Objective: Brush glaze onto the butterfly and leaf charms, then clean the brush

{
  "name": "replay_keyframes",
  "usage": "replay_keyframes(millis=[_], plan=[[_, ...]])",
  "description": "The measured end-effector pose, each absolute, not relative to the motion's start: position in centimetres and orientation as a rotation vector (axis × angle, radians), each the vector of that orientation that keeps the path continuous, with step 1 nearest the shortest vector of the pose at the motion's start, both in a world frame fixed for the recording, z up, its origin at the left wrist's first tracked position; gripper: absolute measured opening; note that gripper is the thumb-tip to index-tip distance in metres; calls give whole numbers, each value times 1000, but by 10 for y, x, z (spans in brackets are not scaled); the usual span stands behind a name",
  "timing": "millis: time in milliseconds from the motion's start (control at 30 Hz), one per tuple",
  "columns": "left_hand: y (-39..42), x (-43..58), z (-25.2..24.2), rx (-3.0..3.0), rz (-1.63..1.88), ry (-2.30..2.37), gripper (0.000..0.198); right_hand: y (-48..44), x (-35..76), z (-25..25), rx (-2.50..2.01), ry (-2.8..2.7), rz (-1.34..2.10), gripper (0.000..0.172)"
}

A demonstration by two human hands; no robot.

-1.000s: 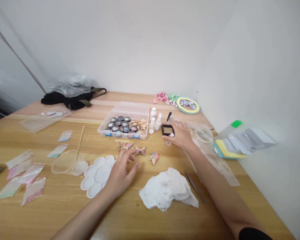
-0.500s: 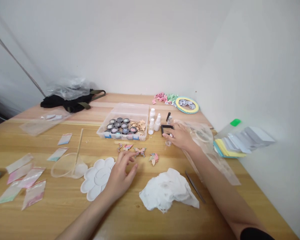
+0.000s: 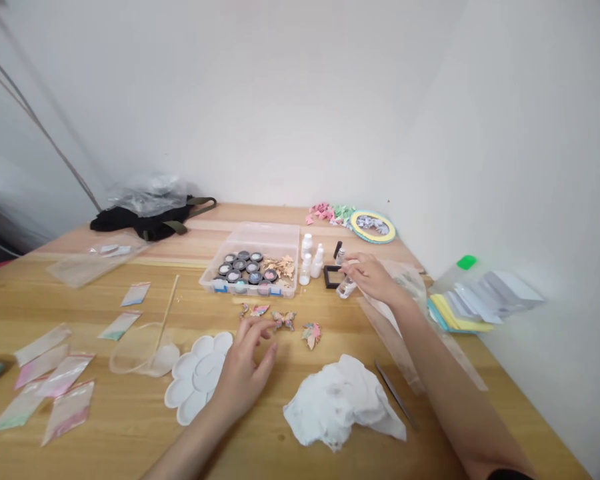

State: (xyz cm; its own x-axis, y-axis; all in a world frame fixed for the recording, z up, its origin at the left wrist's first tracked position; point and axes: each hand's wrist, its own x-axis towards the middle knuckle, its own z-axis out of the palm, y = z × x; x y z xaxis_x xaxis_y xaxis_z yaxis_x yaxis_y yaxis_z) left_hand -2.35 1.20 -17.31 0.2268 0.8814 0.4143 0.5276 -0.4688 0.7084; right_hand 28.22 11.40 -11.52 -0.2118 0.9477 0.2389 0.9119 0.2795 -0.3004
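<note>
My right hand (image 3: 373,275) grips a small clear glass bottle (image 3: 346,288), tilted, beside a black square frame (image 3: 333,277). My left hand (image 3: 247,363) is open, thumb apart from the loosely curved fingers, over the table by the white flower-shaped palette (image 3: 193,380), part of which it hides. Just past its fingertips lie several colourful butterfly pieces: a whole butterfly (image 3: 284,321), a leaf-like wing piece (image 3: 311,335) to its right, and others (image 3: 259,311) partly covered by the fingers.
A clear case (image 3: 250,291) holds round pots and wooden pieces. White dropper bottles (image 3: 317,261) stand beside it. Nearer are crumpled tissue (image 3: 343,403), tweezers (image 3: 395,393), a clear cup (image 3: 140,350) with a stick, and small powder bags (image 3: 70,407). A plastic sheet (image 3: 387,320) lies under my right arm.
My right hand has picked up the clear bottle, which is now tilted. My left hand has barely moved over the butterflies. The view has tipped slightly upward.
</note>
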Motion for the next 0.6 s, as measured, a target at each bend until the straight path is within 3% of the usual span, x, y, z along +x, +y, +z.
replay_keyframes(millis=[300,600], plan=[[12,-25,-174,2102,1204,1291,22,197,278,-77,-1892,-2178,40,34],[12,-27,-170,2139,1263,1278,23,229,251,-97,-2153,-2221,3,33]])
